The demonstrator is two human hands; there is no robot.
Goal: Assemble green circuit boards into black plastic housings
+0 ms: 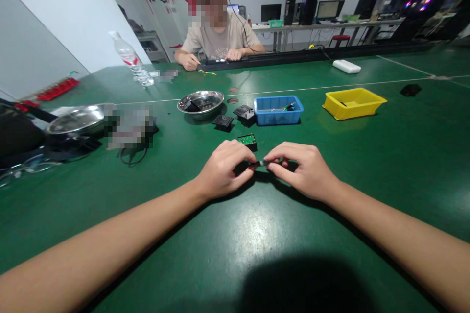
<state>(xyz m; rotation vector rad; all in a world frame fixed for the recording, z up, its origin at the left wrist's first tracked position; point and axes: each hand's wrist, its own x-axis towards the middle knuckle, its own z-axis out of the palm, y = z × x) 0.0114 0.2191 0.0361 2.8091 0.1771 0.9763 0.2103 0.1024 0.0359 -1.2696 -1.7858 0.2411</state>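
A: From the head camera, the left hand point(223, 171) and right hand point(301, 168) meet over the green table point(257, 244), both pinched shut on a small dark part point(262, 162) held between the fingertips, just above the table surface.

B: What could go wrong there?

A: I'd judge the grip thin. The part is tiny and caught only at its ends, so a slip could drop it, and dark on dark green it would be hard to find. A twist between the hands might also bend or snap it. The green circuit board point(247, 140) lies just beyond the left knuckles, near enough to be nudged.

B: And what can't you make out?

A: What the part actually is: the fingers cover most of it. The black modules point(235, 117) by the steel bowl point(200, 102) are too small to name, as are the contents of the bowl and the blue bin point(278, 109). The yellow bin point(353, 103) shows only one thin dark item. A blurred patch hides things left of centre, beside a second metal dish point(75, 120). Across the table another person point(216, 34) works on something their hands hide.
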